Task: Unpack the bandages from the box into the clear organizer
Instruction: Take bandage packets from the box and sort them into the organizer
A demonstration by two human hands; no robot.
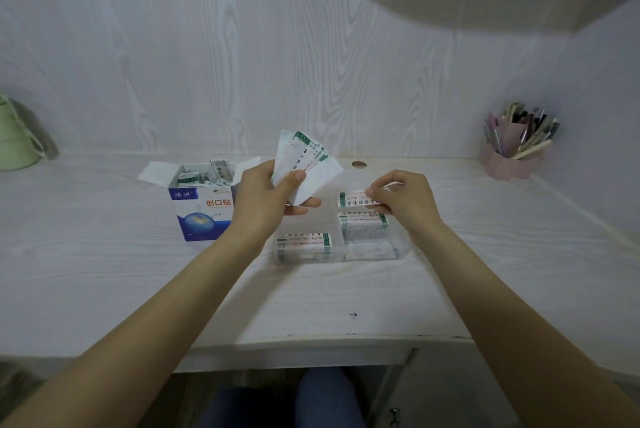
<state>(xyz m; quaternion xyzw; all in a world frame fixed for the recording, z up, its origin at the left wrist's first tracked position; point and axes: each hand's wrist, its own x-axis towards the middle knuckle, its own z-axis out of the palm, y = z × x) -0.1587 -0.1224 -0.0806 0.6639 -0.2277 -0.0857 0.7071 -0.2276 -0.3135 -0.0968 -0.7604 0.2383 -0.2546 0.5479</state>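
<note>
The blue and white bandage box [199, 211] stands open on the desk at left centre, with several wrapped bandages [207, 173] still inside. My left hand [266, 195] holds a fanned stack of bandages [304, 157] together with a white paper sheet, raised above the desk. My right hand [405, 199] pinches a single bandage [355, 198] over the back right part of the clear organizer [398, 251]. Stacks of bandages lie in the organizer's compartments [304, 242].
A pink holder full of pens [512, 147] stands at the back right against the wall. A green container [17, 143] sits at the far left. A round cable hole [359, 164] is behind the organizer. My knees show under the desk's front edge.
</note>
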